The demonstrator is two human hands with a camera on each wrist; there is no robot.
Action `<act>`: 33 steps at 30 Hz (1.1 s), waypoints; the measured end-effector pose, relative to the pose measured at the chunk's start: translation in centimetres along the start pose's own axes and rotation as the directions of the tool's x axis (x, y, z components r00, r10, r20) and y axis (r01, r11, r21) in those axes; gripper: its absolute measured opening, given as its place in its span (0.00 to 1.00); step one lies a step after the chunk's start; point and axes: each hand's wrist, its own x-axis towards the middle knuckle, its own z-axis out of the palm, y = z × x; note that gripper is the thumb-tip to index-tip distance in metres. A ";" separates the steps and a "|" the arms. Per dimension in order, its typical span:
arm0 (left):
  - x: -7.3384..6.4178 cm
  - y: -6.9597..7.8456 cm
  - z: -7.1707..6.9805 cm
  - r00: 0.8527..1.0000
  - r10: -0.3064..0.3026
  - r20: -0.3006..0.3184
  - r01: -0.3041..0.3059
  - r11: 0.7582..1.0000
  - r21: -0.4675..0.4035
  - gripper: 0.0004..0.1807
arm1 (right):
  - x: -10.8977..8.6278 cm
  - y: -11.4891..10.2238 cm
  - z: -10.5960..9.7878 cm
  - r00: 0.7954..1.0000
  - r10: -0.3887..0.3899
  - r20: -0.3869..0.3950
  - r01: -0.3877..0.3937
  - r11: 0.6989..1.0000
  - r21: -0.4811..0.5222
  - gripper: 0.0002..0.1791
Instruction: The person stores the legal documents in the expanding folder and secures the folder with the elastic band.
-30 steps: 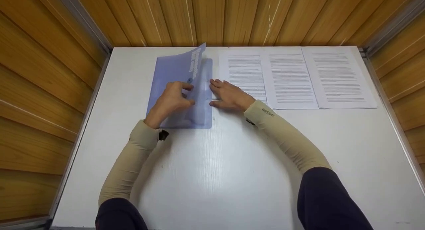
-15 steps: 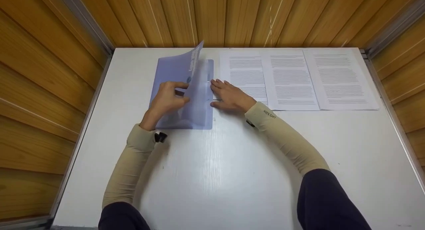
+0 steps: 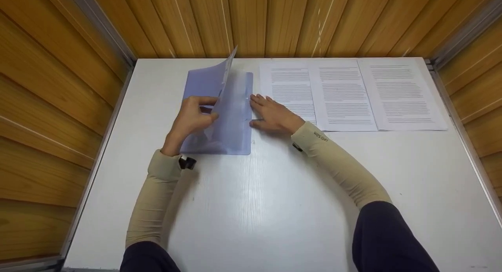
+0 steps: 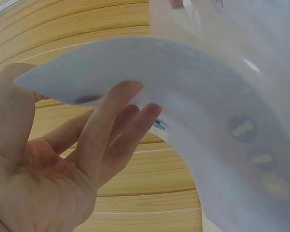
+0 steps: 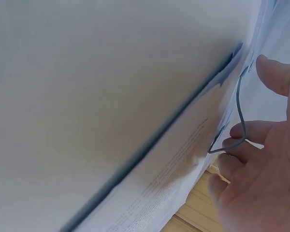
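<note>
A translucent blue plastic folder [image 3: 235,134] lies left of the table's middle, its cover [image 3: 204,81] raised and bowed. My left hand [image 3: 194,115] pinches the cover's free edge between thumb and fingers. Up close in the left wrist view, the cover [image 4: 193,82] curves between the thumb and the fingers [image 4: 130,92]. My right hand [image 3: 274,115] rests palm down with fairly straight fingers at the folder's right edge. A thin dark cord loop [image 5: 240,106] comes out of that edge and crosses the right fingertips [image 5: 239,129] in the right wrist view.
Three printed paper stacks stand side by side at the back right: the left stack [image 3: 290,77], the middle stack [image 3: 341,87] and the right stack [image 3: 400,87]. My right hand overlaps the left stack's lower corner. Wooden panels [image 3: 251,20] border the white table [image 3: 243,209].
My left hand has moved left, drawing the cover's free edge with it, so the cover stands more edge-on and more of the folder's inside shows. My right hand has stayed at the folder's edge.
</note>
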 end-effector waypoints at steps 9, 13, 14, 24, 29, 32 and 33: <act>0.0 -0.5 -0.3 1.000 -0.003 -0.031 0.003 1.000 -0.010 0.27 | -1.0 0.4 -0.5 0.999 0.019 -0.030 -0.019 1.000 0.017 0.47; -0.1 -0.7 -0.5 0.999 -0.014 -0.033 0.013 1.000 -0.028 0.27 | -1.8 1.0 -1.0 0.998 0.035 -0.059 -0.033 0.999 0.032 0.47; -0.1 -0.8 -0.5 0.999 -0.017 -0.034 0.016 0.999 -0.033 0.27 | -2.1 1.2 -1.1 0.997 0.042 -0.066 -0.040 0.999 0.035 0.47; -0.3 -1.2 -0.8 0.999 -0.034 -0.042 0.032 0.997 -0.067 0.26 | -5.0 4.2 -2.7 0.986 0.131 -0.104 -0.126 0.991 0.055 0.47; -0.3 -1.4 -0.9 0.998 -0.009 -0.056 0.004 0.997 -0.073 0.27 | -6.9 6.0 -3.7 0.974 0.183 -0.134 -0.177 0.983 0.056 0.47; -0.3 -1.4 -0.9 0.998 -0.002 -0.066 -0.003 0.997 -0.075 0.27 | -8.1 7.1 -4.3 0.966 0.211 -0.151 -0.202 0.977 0.070 0.48; -0.3 -1.4 -0.9 0.997 -0.003 -0.071 -0.002 0.997 -0.072 0.27 | -8.4 7.5 -4.5 0.963 0.219 -0.155 -0.209 0.975 0.079 0.48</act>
